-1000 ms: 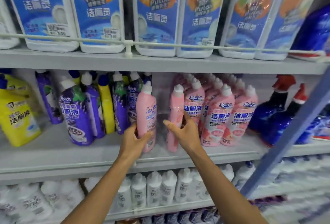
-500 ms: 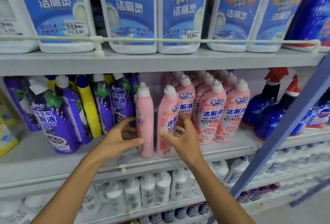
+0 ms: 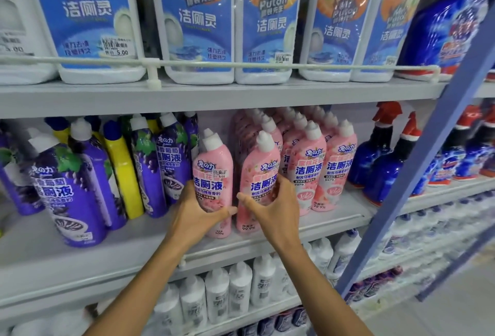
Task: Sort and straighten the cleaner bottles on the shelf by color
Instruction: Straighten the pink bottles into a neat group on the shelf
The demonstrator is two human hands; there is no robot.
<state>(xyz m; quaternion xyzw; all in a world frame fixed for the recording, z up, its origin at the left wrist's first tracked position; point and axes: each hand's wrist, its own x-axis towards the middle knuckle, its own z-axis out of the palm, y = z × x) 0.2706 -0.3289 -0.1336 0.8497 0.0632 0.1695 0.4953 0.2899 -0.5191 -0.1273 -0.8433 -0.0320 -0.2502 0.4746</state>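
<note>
A grey metal store shelf (image 3: 80, 255) runs across the view. On the tier above it, large white jugs (image 3: 88, 22) with blue labels stand behind a thin white rail (image 3: 321, 65). On the tier below it are rows of small white bottles (image 3: 241, 290).

At the left of the middle tier is a cluster of purple bottles (image 3: 67, 191) with grape labels. Several lean, and the front one tilts left. A yellow bottle (image 3: 122, 172) with a blue cap stands among them, purple bottles on both sides of it.

Just right of the purple group, the left hand (image 3: 195, 215) grips the left pink bottle (image 3: 214, 172) low on its body. The fingers wrap the bottle's left side and the thumb lies across the front. The bottle stands upright at the shelf's front edge with its label facing out.

Right beside it is the right pink bottle (image 3: 261, 172), also upright with its label forward. The right hand (image 3: 276, 209) holds it, thumb stretched across the lower front and fingers curled round the right side. The two thumbs nearly meet between the bottles.

Behind and to the right, the other pink bottles (image 3: 321, 164) stand packed in rows.

Further right are dark blue spray bottles (image 3: 375, 158) with red triggers, apart from the pink group. A blue upright post (image 3: 428, 148) slants across in front of them.
</note>
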